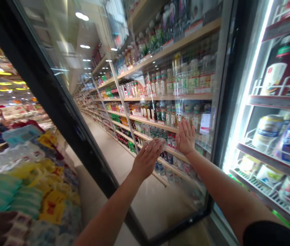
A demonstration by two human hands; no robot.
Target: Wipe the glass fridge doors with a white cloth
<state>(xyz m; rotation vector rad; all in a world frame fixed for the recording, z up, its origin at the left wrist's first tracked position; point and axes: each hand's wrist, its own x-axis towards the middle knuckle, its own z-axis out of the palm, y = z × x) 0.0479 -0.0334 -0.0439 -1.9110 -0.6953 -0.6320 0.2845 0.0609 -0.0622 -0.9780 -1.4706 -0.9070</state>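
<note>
Both hands flat, fingers spread, holding nothing: left hand (147,159) and right hand (185,137) press on the glass cooler door (124,102), which stands swung open. Looks like mid-push on the door. Next move needs steady palm pressure toward the lit cooler shelves (273,157).

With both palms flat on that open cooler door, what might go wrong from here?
Both the left hand and the right hand press bare glass on the glass door, not its frame; a hard push may slam it. The cans sit near the shelf front and might be jolted.
</note>
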